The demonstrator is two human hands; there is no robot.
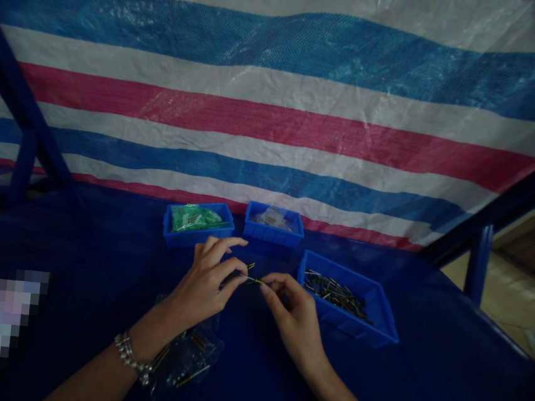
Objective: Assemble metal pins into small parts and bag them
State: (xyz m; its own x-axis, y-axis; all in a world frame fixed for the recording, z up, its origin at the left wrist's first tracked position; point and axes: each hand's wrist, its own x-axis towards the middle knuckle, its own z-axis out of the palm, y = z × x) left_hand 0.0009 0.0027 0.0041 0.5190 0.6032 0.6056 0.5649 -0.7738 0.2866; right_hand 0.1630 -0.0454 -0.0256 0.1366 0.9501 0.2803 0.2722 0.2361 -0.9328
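Over the dark blue table, my left hand (210, 280) and my right hand (290, 307) meet at a thin dark pin with a yellow band (251, 278). Both pinch it, one at each end. A second small dark piece (250, 266) sticks up by my left fingertips. A beaded bracelet (132, 358) is on my left wrist. Just right of my right hand stands a blue tray (381, 328) holding several dark metal pins (337, 293).
Two smaller blue trays stand at the back: one with green bags (198, 220), one with clear bags (273, 222). A clear plastic bag with pins (189, 357) lies under my left forearm. A striped tarp (276, 113) hangs behind; blue frame bars stand at left and right.
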